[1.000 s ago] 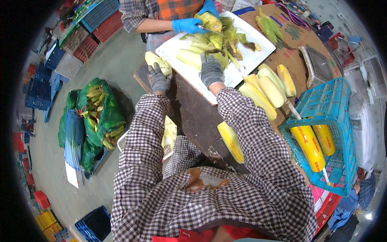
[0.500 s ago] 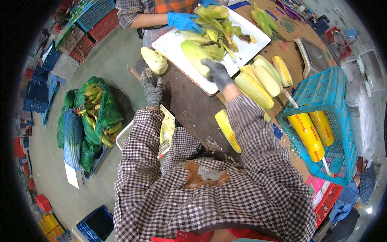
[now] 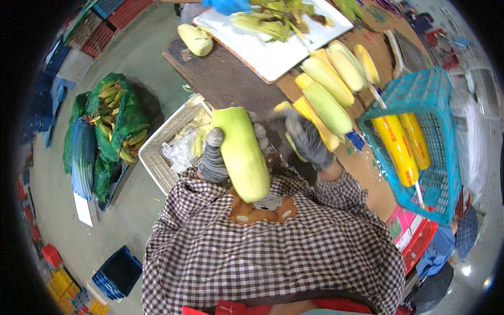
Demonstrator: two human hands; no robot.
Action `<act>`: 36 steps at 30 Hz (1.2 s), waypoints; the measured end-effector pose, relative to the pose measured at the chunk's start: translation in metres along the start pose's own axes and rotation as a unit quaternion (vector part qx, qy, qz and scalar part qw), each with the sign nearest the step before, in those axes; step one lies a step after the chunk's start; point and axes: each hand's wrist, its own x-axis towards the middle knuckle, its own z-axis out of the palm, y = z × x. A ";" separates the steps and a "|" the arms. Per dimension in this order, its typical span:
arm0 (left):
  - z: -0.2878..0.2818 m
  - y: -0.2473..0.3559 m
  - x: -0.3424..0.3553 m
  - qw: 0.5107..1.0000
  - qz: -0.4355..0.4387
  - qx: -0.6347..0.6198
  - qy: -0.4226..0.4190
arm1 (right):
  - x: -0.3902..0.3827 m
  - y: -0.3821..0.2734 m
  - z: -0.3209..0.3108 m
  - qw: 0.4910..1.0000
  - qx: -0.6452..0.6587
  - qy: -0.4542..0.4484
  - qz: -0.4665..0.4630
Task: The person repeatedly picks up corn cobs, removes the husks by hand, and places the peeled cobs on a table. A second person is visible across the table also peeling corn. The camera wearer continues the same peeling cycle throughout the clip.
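Tabletop (image 3: 236,79) of dark, worn brown wood runs diagonally beneath the wearer, meeting cardboard (image 3: 382,181) on the right. On it sit a white tray (image 3: 268,68) of husks, with a co-worker's blue-gloved hand (image 3: 228,5) at its far edge, and a cluster of yellow and pale-green corn ears (image 3: 328,107). The hands are apart: the grey-gloved left hand (image 3: 214,160) grips a light-green ear of corn (image 3: 242,157) before the chest; the right hand (image 3: 310,142) is blurred beside the cluster, so its grasp cannot be told. A white slatted basket (image 3: 153,144) stands by the table's left edge; beyond, a grey-green floor (image 3: 131,210) bears a green mesh sack (image 3: 138,107) of corn. At right, a teal crate (image 3: 446,152) contains yellow rolls (image 3: 396,152) with red lettering; faint printing marks the cardboard.
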 end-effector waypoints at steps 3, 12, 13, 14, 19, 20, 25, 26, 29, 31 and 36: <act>-0.004 -0.013 -0.004 0.992 -0.009 -0.120 -0.028 | 0.018 -0.025 0.014 0.964 -0.177 0.052 -0.190; -0.018 -0.013 -0.019 0.983 -0.028 -0.151 -0.103 | 0.015 -0.061 0.058 0.994 -0.088 -0.008 -0.062; -0.016 -0.014 -0.019 0.984 -0.032 -0.145 -0.098 | 0.014 -0.061 0.059 0.993 -0.101 -0.002 -0.061; -0.014 -0.015 -0.020 0.985 -0.025 -0.131 -0.106 | 0.013 -0.062 0.058 0.990 -0.107 0.002 -0.088; -0.007 -0.020 -0.026 0.988 -0.004 -0.087 0.127 | 0.012 -0.064 0.062 0.989 -0.119 0.011 -0.091; -0.007 -0.020 -0.026 0.989 -0.004 -0.079 0.124 | 0.012 -0.064 0.063 0.986 -0.127 0.013 -0.103; -0.002 -0.016 -0.022 0.988 0.030 0.126 0.089 | 0.006 -0.066 0.059 0.985 -0.135 0.042 -0.099; 0.002 -0.014 -0.024 0.973 0.035 0.173 0.147 | 0.004 -0.067 0.058 0.985 -0.136 0.039 -0.094; 0.022 -0.004 -0.036 0.952 -0.007 0.232 0.201 | 0.002 -0.069 0.058 0.985 -0.136 0.037 -0.096; 0.034 0.002 -0.042 0.946 -0.016 0.250 0.206 | 0.002 -0.071 0.061 0.983 -0.165 0.032 -0.079; 0.048 0.001 -0.040 0.944 -0.012 0.248 0.218 | 0.002 -0.078 0.065 0.960 -0.246 0.031 -0.129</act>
